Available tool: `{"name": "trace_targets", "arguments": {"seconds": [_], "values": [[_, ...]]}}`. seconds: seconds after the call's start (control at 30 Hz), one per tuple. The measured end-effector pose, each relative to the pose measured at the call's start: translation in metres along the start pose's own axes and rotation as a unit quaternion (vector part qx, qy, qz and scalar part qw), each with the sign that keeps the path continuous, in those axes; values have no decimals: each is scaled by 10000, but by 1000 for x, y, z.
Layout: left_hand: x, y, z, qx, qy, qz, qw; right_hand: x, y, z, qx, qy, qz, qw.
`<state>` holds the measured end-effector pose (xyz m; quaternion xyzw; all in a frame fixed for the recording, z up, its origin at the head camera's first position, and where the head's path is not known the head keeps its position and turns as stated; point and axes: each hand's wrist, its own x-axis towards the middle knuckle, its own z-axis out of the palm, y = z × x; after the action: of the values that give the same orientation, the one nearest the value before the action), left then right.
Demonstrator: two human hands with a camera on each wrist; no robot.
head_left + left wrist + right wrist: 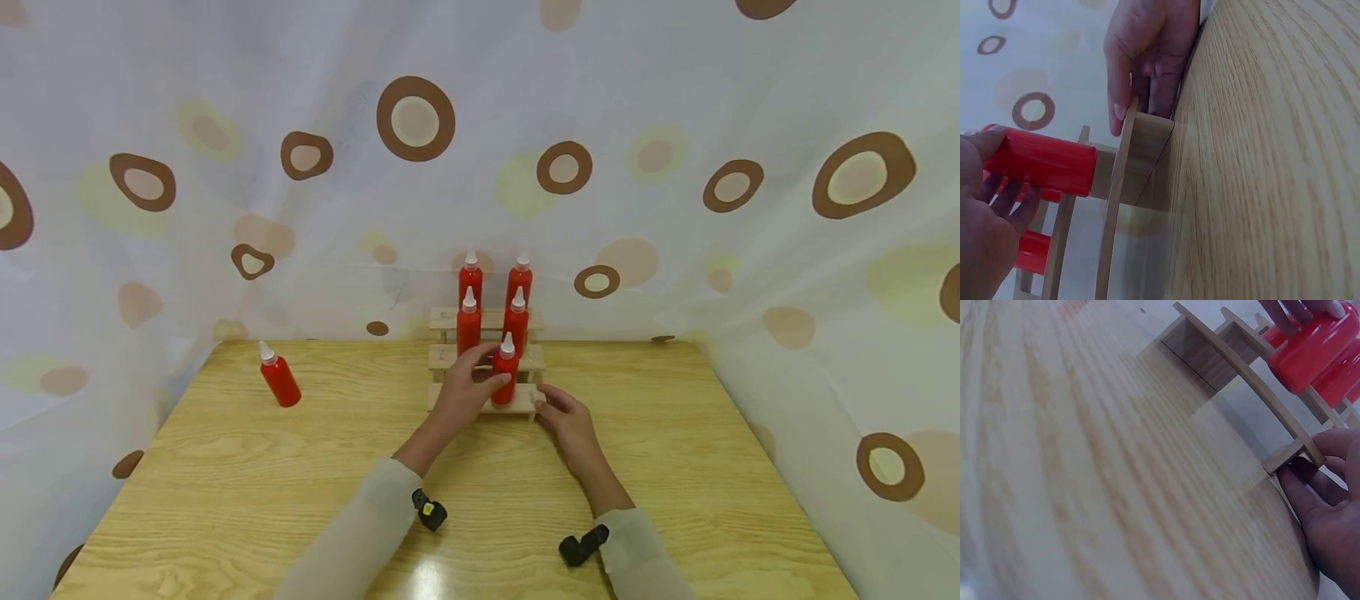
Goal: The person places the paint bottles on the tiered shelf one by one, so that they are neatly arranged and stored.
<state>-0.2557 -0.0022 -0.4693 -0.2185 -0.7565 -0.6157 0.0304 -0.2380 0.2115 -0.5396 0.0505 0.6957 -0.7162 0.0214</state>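
Note:
My left hand (461, 390) grips a red squeeze bottle (507, 367) with a white pointed nozzle. The bottle is upright over the lowest step of a three-step wooden rack (444, 357); in the left wrist view a small gap shows between its base (1079, 169) and the board. My right hand (576, 427) pinches the right end of that lowest step, thumb above and fingers beneath, as the right wrist view shows (1335, 531). Two similar bottles stand on the middle step (468, 330) and two on the top step (470, 279).
Another red squeeze bottle (281, 383) stands on the left part of the wooden table (300, 467). A white patterned sheet (337, 208) hangs behind and beside the table, close behind the rack.

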Motion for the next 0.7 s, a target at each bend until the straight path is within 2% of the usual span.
{"name": "trace_targets", "arguments": {"seconds": [0.2, 0.33, 0.5, 0.7], "values": [[6, -8, 11, 173, -134, 140, 9997, 0, 0, 0, -22, -14, -85, 10000], [6, -16, 14, 293, -183, 107, 9993, -1, 1, 1, 9, 18, -113, 9999], [6, -19, 15, 216, -210, 167, 9994, -1, 1, 1, 13, 39, -151, 9999], [6, -19, 13, 310, -156, 104, 9993, 0, -1, 0, 7, -1, -73, 10000]]}}
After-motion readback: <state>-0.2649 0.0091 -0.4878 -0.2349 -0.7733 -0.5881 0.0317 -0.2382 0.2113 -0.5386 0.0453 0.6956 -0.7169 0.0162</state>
